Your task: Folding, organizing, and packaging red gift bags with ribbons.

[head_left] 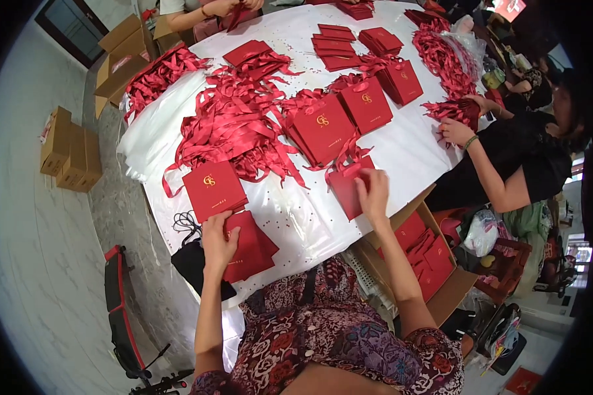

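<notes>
My left hand lies at the near left of the table, fingers stretched and thumb apart. It rests between an upper stack of red paper bags with gold print and a lower stack of red paper bags. Toward the right, my right hand has its fingers curled at the edge of a small red gift bag with a red ribbon handle. Motion blurs its fingertips a little. Beyond it, larger printed gift bags lie in an overlapping row.
A heap of red ribbons covers the table's middle left. Black cords and a black pouch lie at the near left edge. An open carton of red bags stands at my right. Co-workers' hands work at the right and far side.
</notes>
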### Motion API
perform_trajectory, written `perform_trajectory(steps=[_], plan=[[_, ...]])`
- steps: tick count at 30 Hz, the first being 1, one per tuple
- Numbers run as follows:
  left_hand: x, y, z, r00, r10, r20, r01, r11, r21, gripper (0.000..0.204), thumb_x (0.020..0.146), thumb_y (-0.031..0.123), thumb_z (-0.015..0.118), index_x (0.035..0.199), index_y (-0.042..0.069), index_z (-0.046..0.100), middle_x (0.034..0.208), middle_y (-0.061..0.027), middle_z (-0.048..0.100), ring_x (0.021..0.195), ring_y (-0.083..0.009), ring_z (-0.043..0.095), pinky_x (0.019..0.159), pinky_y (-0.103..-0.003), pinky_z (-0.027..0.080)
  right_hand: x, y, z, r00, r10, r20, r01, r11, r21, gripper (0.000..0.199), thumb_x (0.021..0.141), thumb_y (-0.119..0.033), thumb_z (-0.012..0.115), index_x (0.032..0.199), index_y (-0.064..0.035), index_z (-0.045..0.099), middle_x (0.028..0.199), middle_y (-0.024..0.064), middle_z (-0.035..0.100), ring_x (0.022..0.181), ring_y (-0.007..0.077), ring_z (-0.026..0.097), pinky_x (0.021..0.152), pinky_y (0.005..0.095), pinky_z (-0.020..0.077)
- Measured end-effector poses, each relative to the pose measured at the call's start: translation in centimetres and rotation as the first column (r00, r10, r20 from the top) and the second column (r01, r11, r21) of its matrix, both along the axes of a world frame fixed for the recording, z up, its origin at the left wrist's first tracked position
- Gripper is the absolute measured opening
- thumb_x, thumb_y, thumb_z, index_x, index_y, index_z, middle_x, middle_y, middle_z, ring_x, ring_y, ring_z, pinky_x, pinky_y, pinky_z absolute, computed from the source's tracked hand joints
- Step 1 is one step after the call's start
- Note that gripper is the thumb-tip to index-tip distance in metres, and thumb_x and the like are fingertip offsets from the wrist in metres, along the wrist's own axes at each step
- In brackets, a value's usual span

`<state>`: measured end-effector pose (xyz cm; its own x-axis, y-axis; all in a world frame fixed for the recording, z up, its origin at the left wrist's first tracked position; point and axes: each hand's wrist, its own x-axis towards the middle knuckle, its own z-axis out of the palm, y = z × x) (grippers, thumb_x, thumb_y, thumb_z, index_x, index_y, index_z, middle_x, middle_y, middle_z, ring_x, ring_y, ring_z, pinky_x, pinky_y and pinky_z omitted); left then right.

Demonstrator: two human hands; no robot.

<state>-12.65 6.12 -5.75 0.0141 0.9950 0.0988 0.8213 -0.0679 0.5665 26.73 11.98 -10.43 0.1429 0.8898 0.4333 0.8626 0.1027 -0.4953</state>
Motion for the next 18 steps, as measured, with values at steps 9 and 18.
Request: perform_trajectory(steps=[9,18], plan=[[0.2,0.5,0.2,0.971,-0.114,-0.209,0.087,0.987,-0.134,0.072,0.06,0.036,0.087,0.119,0.004,0.06,0.104,-0.0123,0.053,0.096,-0.0316,0.051,0.085,-0.042,0.044,-9.9,1.7,-3.2,0.976,0.178,-0.126,-0.209,0.924,-0.321,0.013,0.084,-0.009,0.061,0.096,-0.003,0.058,0.088,0.0174,0.059,0.084,0.0371,0.063,0.07,0.0462,0.0506],[1.6,0.7,0.3,0.971,-0.078,-0.224,0.075,0.997,-0.021,0.057,0.056,0.032,0.088,0.101,0.008,0.062,0.099,-0.0093,0.054,0.094,-0.0301,0.049,0.082,-0.042,0.04,-9.9,1.7,-2.9,0.946,0.24,-0.217,-0.303,0.892,-0.336,0.009,0.092,-0.009,0.053,0.094,0.0004,0.051,0.082,0.0205,0.058,0.076,0.0395,0.059,0.065,0.046,0.0488]])
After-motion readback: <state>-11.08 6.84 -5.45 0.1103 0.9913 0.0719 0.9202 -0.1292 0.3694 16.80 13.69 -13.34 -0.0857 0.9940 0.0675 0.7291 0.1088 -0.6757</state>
